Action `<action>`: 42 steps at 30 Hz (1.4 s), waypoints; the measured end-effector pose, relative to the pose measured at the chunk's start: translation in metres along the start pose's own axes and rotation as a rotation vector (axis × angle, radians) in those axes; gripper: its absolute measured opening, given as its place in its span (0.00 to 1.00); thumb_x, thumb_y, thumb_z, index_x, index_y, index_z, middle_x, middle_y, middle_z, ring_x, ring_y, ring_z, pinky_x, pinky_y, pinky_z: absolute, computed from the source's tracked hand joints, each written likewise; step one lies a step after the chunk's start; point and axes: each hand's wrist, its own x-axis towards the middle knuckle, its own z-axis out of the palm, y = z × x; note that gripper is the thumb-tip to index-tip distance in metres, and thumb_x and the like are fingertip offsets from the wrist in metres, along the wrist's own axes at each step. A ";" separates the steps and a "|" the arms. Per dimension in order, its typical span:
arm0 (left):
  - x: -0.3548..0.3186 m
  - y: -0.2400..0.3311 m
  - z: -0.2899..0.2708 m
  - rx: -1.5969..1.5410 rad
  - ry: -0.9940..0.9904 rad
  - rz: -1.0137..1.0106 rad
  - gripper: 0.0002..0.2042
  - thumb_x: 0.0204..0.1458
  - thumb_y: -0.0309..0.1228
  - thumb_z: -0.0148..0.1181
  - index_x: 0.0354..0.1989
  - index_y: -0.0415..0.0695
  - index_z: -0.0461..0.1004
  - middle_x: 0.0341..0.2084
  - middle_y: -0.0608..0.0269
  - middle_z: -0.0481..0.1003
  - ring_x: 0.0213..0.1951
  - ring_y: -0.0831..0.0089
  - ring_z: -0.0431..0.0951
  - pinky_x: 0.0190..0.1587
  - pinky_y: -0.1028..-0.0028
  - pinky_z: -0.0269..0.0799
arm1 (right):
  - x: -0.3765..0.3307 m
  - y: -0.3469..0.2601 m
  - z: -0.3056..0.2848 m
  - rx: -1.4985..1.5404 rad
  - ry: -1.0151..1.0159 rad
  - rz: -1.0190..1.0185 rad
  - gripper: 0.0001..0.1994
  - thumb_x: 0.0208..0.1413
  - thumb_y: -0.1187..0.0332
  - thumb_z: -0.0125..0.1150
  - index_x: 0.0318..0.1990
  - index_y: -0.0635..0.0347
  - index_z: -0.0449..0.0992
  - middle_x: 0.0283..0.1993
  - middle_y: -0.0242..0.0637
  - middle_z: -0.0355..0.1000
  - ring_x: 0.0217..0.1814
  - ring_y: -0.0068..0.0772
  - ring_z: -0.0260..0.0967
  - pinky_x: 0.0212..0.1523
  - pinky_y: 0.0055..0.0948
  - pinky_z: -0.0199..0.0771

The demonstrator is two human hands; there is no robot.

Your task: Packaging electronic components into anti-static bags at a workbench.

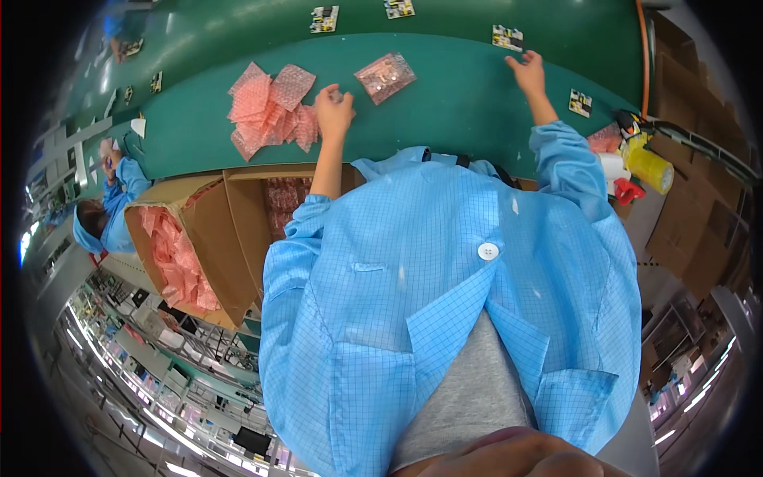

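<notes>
My left hand [334, 114] is at the right edge of a loose pile of pink bubble-wrap bags [266, 111], its fingers curled in. A small greyish bit shows between them, too small to name. Just right of that hand lies a bubble-wrap bag with a circuit board inside [385, 78]. My right hand [528, 75] reaches forward with thumb and fingers apart and nothing in it. Its fingertips are close to the near edge of a small circuit board [507, 37]; whether they touch it I cannot tell.
More circuit boards [323, 19] lie along the green bench [453, 103], one [580, 102] at the right. Yellow tape [650, 165] sits at the right end. A carton [218, 246] of pink bags stands lower left. Beyond it works another person [119, 195] in blue.
</notes>
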 end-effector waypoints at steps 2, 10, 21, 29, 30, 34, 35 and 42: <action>0.007 0.004 -0.025 0.316 0.219 0.312 0.19 0.39 0.32 0.61 0.41 0.37 0.72 0.41 0.46 0.70 0.46 0.51 0.68 0.52 0.58 0.63 | 0.035 0.009 -0.004 -0.109 0.068 0.043 0.45 0.39 0.45 0.69 0.60 0.67 0.59 0.56 0.50 0.67 0.61 0.47 0.64 0.59 0.36 0.63; 0.043 0.003 -0.084 0.495 0.521 0.364 0.17 0.39 0.30 0.60 0.41 0.39 0.71 0.42 0.48 0.68 0.48 0.48 0.64 0.52 0.55 0.60 | 0.058 -0.044 0.039 -0.695 0.044 0.424 0.61 0.20 0.31 0.71 0.60 0.66 0.56 0.63 0.46 0.56 0.65 0.48 0.51 0.62 0.48 0.53; 0.072 -0.019 -0.077 0.921 0.256 0.336 0.18 0.37 0.34 0.63 0.40 0.44 0.74 0.45 0.54 0.70 0.48 0.55 0.65 0.49 0.53 0.60 | 0.047 -0.021 0.031 -0.439 0.082 0.037 0.58 0.23 0.43 0.77 0.60 0.74 0.54 0.58 0.52 0.60 0.60 0.51 0.57 0.63 0.42 0.53; 0.080 -0.008 -0.065 0.852 0.246 0.525 0.07 0.43 0.34 0.56 0.26 0.45 0.75 0.29 0.59 0.75 0.38 0.58 0.72 0.42 0.56 0.62 | -0.131 -0.020 0.002 -0.329 -0.388 -0.482 0.45 0.31 0.68 0.71 0.61 0.65 0.54 0.56 0.52 0.60 0.57 0.53 0.55 0.60 0.46 0.56; 0.072 0.018 -0.049 0.717 0.228 0.610 0.05 0.42 0.32 0.58 0.25 0.45 0.74 0.28 0.58 0.74 0.38 0.58 0.72 0.39 0.58 0.63 | -0.140 -0.008 -0.004 -0.328 -0.409 -0.499 0.43 0.33 0.69 0.68 0.62 0.64 0.54 0.58 0.53 0.58 0.61 0.54 0.53 0.62 0.45 0.55; 0.012 0.065 0.005 0.344 -0.102 0.833 0.05 0.38 0.27 0.62 0.26 0.45 0.74 0.29 0.59 0.75 0.38 0.57 0.73 0.39 0.62 0.68 | -0.166 0.011 -0.001 -0.335 -0.295 -0.513 0.41 0.36 0.75 0.63 0.63 0.65 0.53 0.61 0.54 0.55 0.64 0.55 0.50 0.66 0.44 0.50; -0.006 0.071 0.023 0.297 -0.205 0.889 0.06 0.38 0.27 0.63 0.26 0.45 0.74 0.30 0.59 0.75 0.38 0.57 0.73 0.40 0.62 0.69 | -0.171 0.016 0.001 -0.337 -0.164 -0.515 0.41 0.35 0.75 0.63 0.63 0.65 0.53 0.61 0.54 0.54 0.64 0.54 0.50 0.66 0.44 0.49; -0.089 0.048 0.087 0.394 -0.460 1.047 0.15 0.40 0.37 0.62 0.39 0.49 0.76 0.45 0.55 0.70 0.45 0.56 0.71 0.44 0.57 0.67 | -0.185 0.038 0.016 -0.302 -0.121 0.004 0.38 0.40 0.53 0.68 0.57 0.65 0.61 0.53 0.50 0.64 0.56 0.51 0.59 0.57 0.42 0.60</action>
